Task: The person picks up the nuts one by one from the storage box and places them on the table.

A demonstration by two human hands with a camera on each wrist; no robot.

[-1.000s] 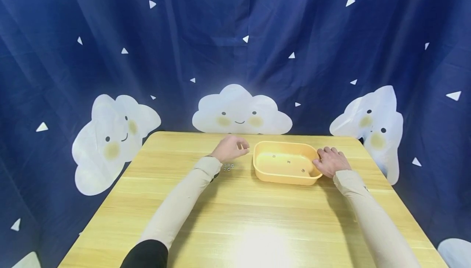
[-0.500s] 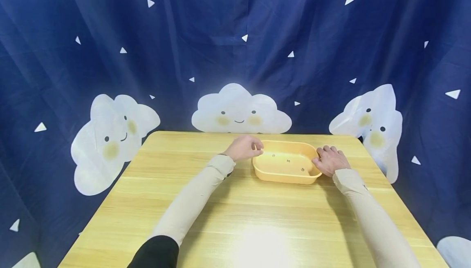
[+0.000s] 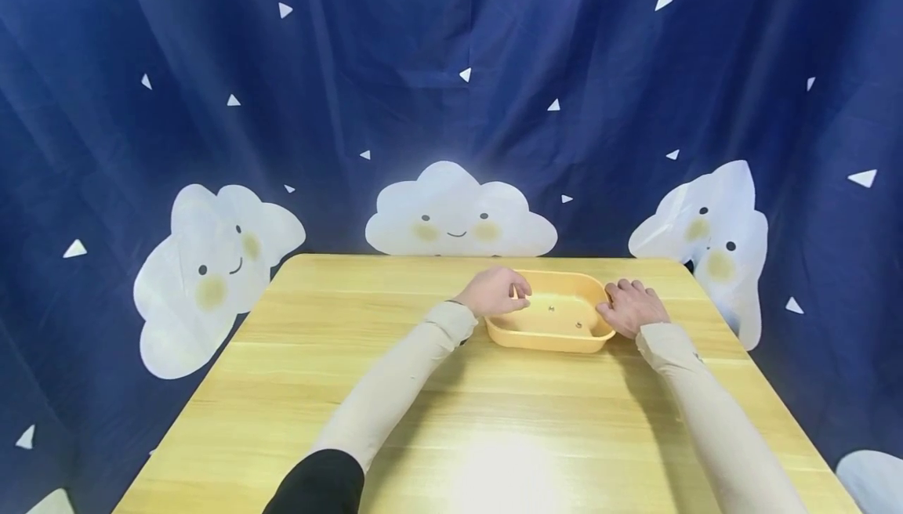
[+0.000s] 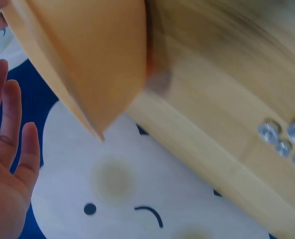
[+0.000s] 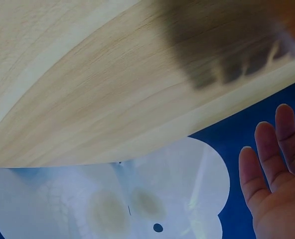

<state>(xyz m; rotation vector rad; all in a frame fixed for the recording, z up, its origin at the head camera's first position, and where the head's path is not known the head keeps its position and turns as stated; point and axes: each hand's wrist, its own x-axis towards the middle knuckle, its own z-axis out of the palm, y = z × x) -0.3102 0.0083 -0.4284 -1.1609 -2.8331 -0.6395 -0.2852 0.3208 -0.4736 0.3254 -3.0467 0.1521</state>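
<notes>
A yellow plastic basin [image 3: 550, 342] stands near the table's far side. My right hand [image 3: 635, 308] holds its right end, thumb at the rim; in the right wrist view several fingers [image 5: 272, 154] stretch out. Over the basin's left end hovers my left hand [image 3: 496, 292], thumb and forefinger bent towards each other; whether something small sits between them is hidden. Inside the basin lie a small metal piece [image 3: 551, 309] and another metal piece [image 3: 578, 325]. Several shiny metal pieces, perhaps nuts [image 4: 269, 132], lie on the table in the left wrist view.
The wooden table [image 3: 451, 412] has rounded far corners, with a bright glare at its front. A dark blue curtain [image 3: 451, 122] with white clouds hangs behind and around it.
My left hand has moved right, from beside the loose metal pieces to above the basin's left end, and now covers one piece in it. My right hand stays at the rim.
</notes>
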